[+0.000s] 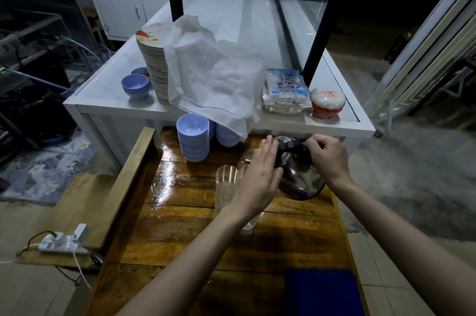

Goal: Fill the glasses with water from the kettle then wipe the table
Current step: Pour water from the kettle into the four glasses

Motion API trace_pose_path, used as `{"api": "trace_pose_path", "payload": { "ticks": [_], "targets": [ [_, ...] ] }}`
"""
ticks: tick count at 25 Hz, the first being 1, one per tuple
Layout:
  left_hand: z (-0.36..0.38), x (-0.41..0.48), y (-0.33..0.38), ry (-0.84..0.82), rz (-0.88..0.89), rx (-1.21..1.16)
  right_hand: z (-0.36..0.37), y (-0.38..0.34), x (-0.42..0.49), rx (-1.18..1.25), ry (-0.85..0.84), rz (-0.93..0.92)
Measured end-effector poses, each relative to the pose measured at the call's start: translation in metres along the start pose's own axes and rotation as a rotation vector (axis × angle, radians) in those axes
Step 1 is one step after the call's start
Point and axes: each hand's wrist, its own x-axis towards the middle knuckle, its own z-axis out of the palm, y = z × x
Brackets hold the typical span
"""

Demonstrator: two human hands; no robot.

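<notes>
A shiny steel kettle (300,179) stands at the far right of the glossy wooden table (180,212). My right hand (327,156) is closed around its black handle at the top. My left hand (260,176) is flat, fingers together, resting against the kettle's left side. Two clear ribbed glasses stand just left of the kettle; one glass (225,186) shows fully, the other glass (248,224) is mostly hidden behind my left hand and wrist. A folded blue cloth (322,292) lies on the table's near right corner.
Stacks of lilac bowls (193,138) stand at the table's far end, under a white counter (108,107) carrying a plate stack, white cloth, plastic packets and a red tub. A power strip (63,241) lies on a low bench to the left.
</notes>
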Motion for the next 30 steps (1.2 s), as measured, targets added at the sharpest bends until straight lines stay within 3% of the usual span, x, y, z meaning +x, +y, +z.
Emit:
{"api": "trace_pose_path", "payload": {
  "ticks": [12, 16, 23, 30],
  "targets": [
    [0.090, 0.064, -0.005, -0.508, 0.018, 0.356, 0.005, 0.147, -0.014, 0.343, 0.006, 0.710],
    [0.112, 0.072, -0.013, -0.554, -0.008, 0.447, 0.017, 0.169, -0.013, 0.431, -0.013, 0.749],
    [0.137, 0.065, -0.015, -0.491, 0.028, 0.515, 0.017, 0.186, -0.024, 0.502, -0.029, 0.677],
    [0.161, 0.053, -0.005, -0.447, 0.071, 0.520, 0.015, 0.233, -0.053, 0.217, -0.202, 0.674]
  ]
}}
